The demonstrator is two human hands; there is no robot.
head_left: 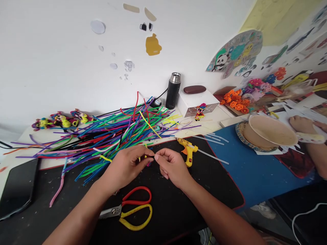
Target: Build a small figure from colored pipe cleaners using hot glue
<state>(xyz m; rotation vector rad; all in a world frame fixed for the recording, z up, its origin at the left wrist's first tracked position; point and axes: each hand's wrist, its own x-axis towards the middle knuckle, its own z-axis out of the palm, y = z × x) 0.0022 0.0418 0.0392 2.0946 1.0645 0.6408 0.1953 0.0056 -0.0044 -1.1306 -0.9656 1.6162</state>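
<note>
My left hand is closed in a pinch on a small pipe cleaner piece, which shows bits of yellow and purple and is mostly hidden by the fingers. Right beside it, my right hand has thumb and forefinger pressed together at the left fingertips; what they grip is too small to make out. Scissors with one red and one yellow handle lie below the hands on the black mat. Just past my right hand rests a yellow glue gun with a clear glue stick in its back.
Behind the hands spreads a heap of colourful pipe cleaners. Several small figures lie back left; another figure stands by a white box and black flask. A phone is at left. A co-worker's hand is beside a bowl.
</note>
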